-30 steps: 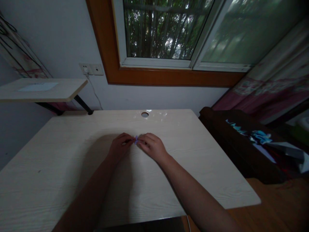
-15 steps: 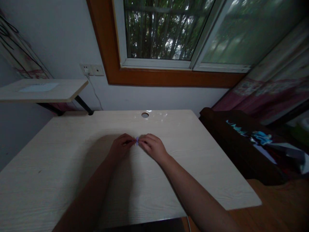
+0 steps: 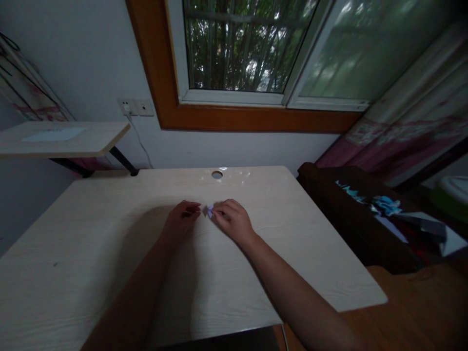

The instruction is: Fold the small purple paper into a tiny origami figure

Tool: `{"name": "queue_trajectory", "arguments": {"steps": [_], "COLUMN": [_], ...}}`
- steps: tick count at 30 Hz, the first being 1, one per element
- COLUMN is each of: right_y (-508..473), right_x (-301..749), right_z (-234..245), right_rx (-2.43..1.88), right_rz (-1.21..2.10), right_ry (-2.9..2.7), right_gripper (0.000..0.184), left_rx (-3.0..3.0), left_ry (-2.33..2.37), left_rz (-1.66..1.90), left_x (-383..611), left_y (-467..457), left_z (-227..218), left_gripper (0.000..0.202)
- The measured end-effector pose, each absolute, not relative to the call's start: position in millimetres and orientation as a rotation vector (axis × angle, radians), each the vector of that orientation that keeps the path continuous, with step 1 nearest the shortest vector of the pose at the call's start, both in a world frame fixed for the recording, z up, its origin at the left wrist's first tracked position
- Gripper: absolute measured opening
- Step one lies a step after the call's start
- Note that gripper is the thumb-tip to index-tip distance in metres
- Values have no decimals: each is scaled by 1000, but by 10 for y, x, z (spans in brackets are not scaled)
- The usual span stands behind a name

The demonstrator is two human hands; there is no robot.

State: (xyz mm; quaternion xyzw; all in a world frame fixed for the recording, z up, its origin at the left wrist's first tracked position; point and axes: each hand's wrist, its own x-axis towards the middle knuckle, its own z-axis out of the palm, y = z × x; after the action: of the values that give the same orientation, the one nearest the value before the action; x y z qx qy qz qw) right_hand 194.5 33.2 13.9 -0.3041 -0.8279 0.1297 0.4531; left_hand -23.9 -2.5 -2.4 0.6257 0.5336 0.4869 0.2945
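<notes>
A small pale purple piece (image 3: 210, 210), looking like folded paper, sticks out from the fingertips of my right hand (image 3: 234, 222). Thumb and fingers there pinch it just above the desk (image 3: 234, 287). My left hand (image 3: 181, 218) is a short way to the left of the piece, with a gap between them. Its thumb and forefinger stand slightly apart and hold nothing that I can see. The exact shape of the purple piece is too small to make out.
A raised shelf (image 3: 109, 134) on black legs stands at the back left, bearing a white sheet (image 3: 54, 134). Near the back edge is a round cable hole (image 3: 217, 174). To the right, dark furniture (image 3: 314, 185) carries blue pieces (image 3: 385, 204) and white papers.
My left fingers have let go of the purple piece and drawn a little leftward. The right hand keeps its pinch on the piece. The whole view has shifted slightly.
</notes>
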Motion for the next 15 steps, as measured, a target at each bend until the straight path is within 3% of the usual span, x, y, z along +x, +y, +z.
{"name": "queue_trajectory", "arguments": {"steps": [15], "right_y": [382], "right_x": [2629], "right_z": [249], "right_rx": [-1339], "right_rz": [168], "right_ry": [-1920], "right_gripper": [19], "left_rx": [1718], "left_ry": [1471], "left_rz": [1347], "left_x": [-287], "left_y": [26], "left_z": [-42], "left_gripper": [21]}}
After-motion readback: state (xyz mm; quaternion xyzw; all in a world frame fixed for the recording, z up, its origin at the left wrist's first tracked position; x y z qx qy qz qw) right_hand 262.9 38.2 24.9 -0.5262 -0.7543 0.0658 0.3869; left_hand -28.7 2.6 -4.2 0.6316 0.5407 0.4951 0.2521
